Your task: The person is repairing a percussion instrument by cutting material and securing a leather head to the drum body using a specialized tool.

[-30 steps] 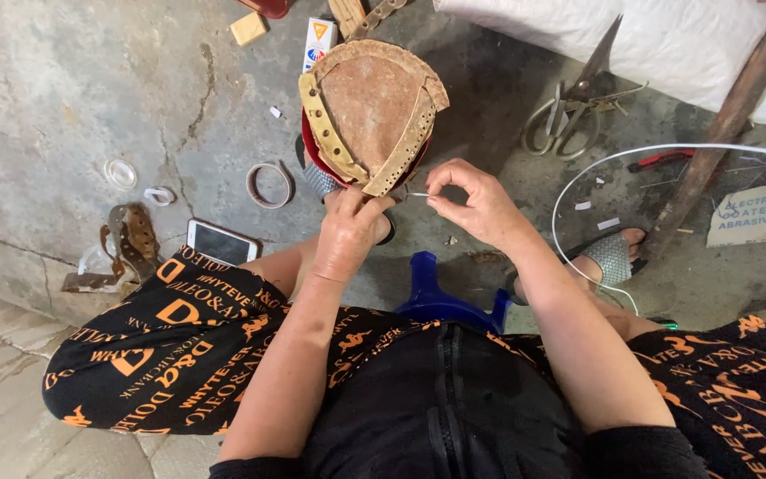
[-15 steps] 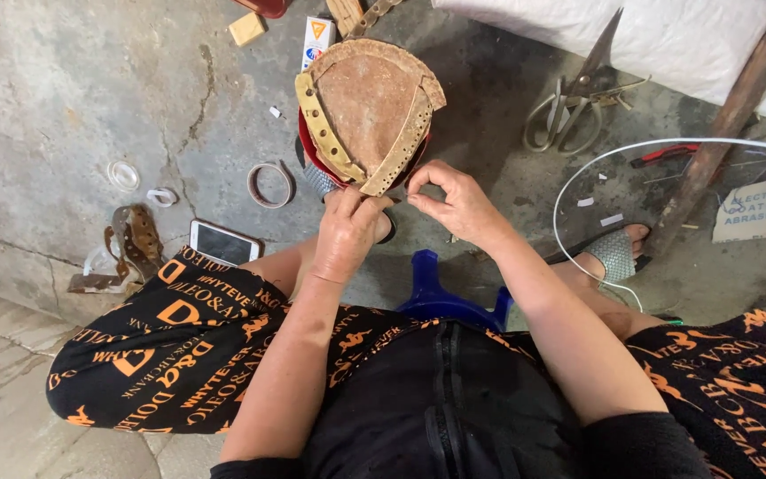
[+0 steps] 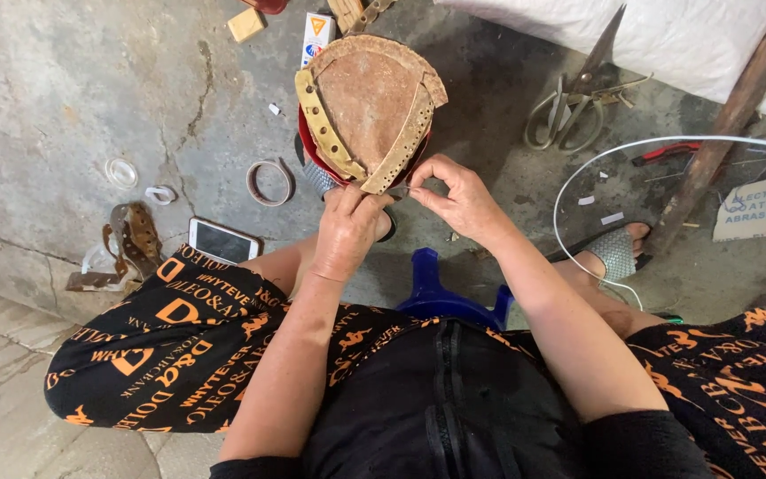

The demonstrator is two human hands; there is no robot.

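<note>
A brown leather shoe upper [image 3: 365, 106] with punched tan edge strips stands sole-side toward me on a red stand between my knees. My left hand [image 3: 347, 232] grips its lower tip from beneath. My right hand [image 3: 458, 197] pinches a thin needle or thread right at the perforated strip's lower end, fingertips touching those of the left hand. A white thread [image 3: 578, 191] loops away to the right across the floor.
On the concrete floor lie a smartphone [image 3: 222, 240], a tape ring [image 3: 269, 182], leather scraps [image 3: 130, 241], large scissors [image 3: 578, 102] and a paper sheet [image 3: 760, 208]. A wooden post [image 3: 729, 124] leans at right. A blue stool [image 3: 441, 297] sits under me.
Both hands have drifted slightly right along the lower edge of the shoe upper; the right hand has drawn in closer to the left, still pinching at the strip.
</note>
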